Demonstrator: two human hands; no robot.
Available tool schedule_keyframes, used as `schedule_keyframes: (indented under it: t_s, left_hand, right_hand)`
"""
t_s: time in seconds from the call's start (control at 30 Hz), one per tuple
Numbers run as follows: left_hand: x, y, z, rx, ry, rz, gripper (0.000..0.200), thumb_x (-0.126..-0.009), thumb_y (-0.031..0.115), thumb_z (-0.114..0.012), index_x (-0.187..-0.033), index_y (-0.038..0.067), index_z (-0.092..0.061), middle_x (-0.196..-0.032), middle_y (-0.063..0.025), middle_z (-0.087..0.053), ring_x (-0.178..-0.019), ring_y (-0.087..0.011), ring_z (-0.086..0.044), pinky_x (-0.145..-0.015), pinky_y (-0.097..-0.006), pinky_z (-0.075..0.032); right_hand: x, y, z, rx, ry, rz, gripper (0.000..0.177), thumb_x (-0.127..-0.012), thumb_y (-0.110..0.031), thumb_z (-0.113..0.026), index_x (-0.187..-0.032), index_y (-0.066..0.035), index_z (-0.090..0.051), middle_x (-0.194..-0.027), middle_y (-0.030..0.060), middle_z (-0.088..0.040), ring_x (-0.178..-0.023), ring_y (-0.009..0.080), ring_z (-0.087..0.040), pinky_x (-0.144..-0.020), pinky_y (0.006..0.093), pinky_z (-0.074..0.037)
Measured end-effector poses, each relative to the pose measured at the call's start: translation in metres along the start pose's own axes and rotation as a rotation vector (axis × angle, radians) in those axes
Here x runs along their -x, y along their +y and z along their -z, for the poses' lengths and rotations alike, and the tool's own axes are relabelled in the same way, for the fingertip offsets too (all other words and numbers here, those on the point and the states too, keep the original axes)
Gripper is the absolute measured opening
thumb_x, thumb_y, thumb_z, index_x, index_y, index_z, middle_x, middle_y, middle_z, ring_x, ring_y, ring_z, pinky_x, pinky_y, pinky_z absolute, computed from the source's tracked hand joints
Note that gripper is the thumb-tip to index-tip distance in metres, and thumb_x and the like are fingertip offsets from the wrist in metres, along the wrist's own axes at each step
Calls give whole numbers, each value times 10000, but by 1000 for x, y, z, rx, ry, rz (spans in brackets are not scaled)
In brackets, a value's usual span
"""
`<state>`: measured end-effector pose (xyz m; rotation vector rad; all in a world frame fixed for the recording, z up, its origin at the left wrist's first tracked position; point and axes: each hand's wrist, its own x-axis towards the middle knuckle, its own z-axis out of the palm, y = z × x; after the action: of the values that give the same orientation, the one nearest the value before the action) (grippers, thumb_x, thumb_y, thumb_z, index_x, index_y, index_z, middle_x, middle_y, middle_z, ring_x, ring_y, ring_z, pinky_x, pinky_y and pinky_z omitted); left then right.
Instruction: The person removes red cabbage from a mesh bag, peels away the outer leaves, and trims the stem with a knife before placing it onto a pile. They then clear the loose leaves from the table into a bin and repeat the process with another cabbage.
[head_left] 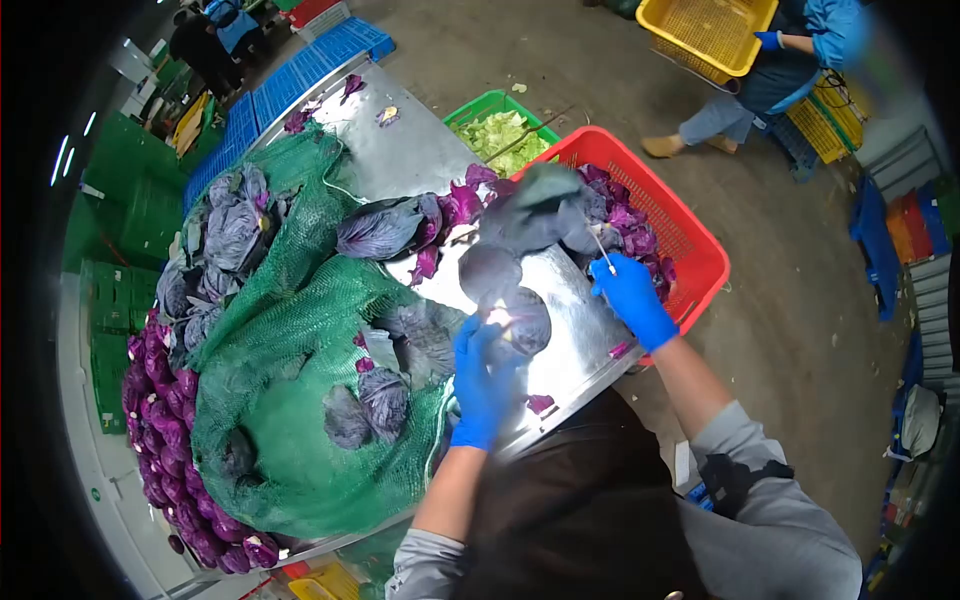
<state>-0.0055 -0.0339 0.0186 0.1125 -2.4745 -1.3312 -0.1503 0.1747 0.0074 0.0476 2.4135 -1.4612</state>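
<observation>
Blue gloves cover both hands. My left hand (482, 380) is at the near edge of the metal table (405, 150), its fingers against a purple cabbage (524, 322) with a pale cut stem. In my right hand (636, 300), over the table's right edge, is a thin knife (604, 247) pointing up and left. Blurred dark outer leaves (535, 215) lie beyond the cabbage, beside the red basket. A green mesh bag (290, 400) with several cabbages (384, 402) spreads over the table on the left.
A red basket (700, 240) of purple leaves stands right of the table, a green crate (490, 103) of pale leaves behind it. Peeled purple cabbages (170, 440) are piled at far left. At top right a person (790, 70) holds a yellow crate (710, 35).
</observation>
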Motion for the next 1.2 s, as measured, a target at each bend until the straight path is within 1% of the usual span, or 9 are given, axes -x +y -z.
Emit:
schedule_keyframes:
  t_s: [0.1,0.27,0.33,0.43,0.63,0.83,0.9,1.03,1.2]
  left_hand:
    - [-2,12,-5,31,8,-19,444,-684,33,-701,-1103,64,-561,-1228,-132,-467,-1131,-271,-484,-931,-373,-415]
    - [-5,-1,-8,5,-58,-4,526,-678,99,-756,-1142,33,-517,-1181,-156,-451,-1090,-273,-501,-929,-350,-443]
    - [-12,8,-16,223,14,306,904,-632,296,-808,-1324,-7,-311,-1348,-240,-325,-1223,-391,-385,-1012,-416,-351]
    - [-29,9,-36,-20,-192,277,1089,-627,371,-817,-1372,-54,-146,-1370,-261,-287,-1248,-420,-337,-1033,-441,-317]
    - [-37,10,-40,-109,-236,260,1134,-589,396,-829,-1387,-53,-160,-1376,-283,-276,-1272,-430,-300,-1043,-457,-303]
    - [-26,15,-46,-86,-159,263,1136,-551,309,-848,-1386,-51,-167,-1381,-279,-275,-1263,-410,-328,-1045,-431,-312]
    - [-11,6,-41,-94,-117,195,1133,-548,284,-849,-1387,-52,-166,-1371,-269,-291,-1257,-389,-346,-1046,-416,-317]
    - [14,1,-19,324,-107,259,1081,-567,150,-846,-1404,3,-179,-1329,-177,-346,-1217,-280,-397,-1003,-409,-380]
    - [27,-3,-25,727,-224,608,872,-685,64,-765,-1387,29,-248,-1323,-137,-388,-1193,-229,-431,-979,-376,-410]
  right_hand:
    - [38,-30,-19,-68,-33,378,288,-849,-170,-626,-1110,-51,-595,-832,87,-650,-728,145,-616,-667,295,-500]
    - [38,-33,-44,-130,-321,381,513,-864,-349,-613,-1272,-60,-498,-1171,159,-593,-986,262,-621,-842,342,-484]
    - [37,-30,-40,8,-299,362,522,-877,-370,-589,-1272,-42,-490,-1203,159,-576,-1015,312,-607,-868,357,-475]
    - [37,-28,-30,317,-243,463,561,-884,-372,-572,-1314,-40,-434,-1211,169,-563,-964,317,-622,-812,370,-499]
    - [45,-29,-24,599,-233,529,610,-871,-341,-561,-1358,-52,-336,-1103,167,-589,-828,315,-640,-643,404,-517]
    - [-5,-12,-30,668,-120,501,323,-844,-245,-597,-1123,-82,-591,-945,129,-645,-818,302,-645,-675,399,-506]
    - [-6,-5,-22,-30,-253,309,240,-852,-255,-581,-1009,-84,-642,-983,139,-647,-840,255,-631,-703,330,-490]
    - [-23,50,-28,29,-103,97,315,-810,-341,-624,-929,-50,-647,-799,162,-658,-714,264,-644,-626,362,-482]
    - [16,-12,-19,550,25,140,650,-809,-393,-640,-1340,-109,-394,-777,188,-636,-719,354,-630,-627,430,-485]
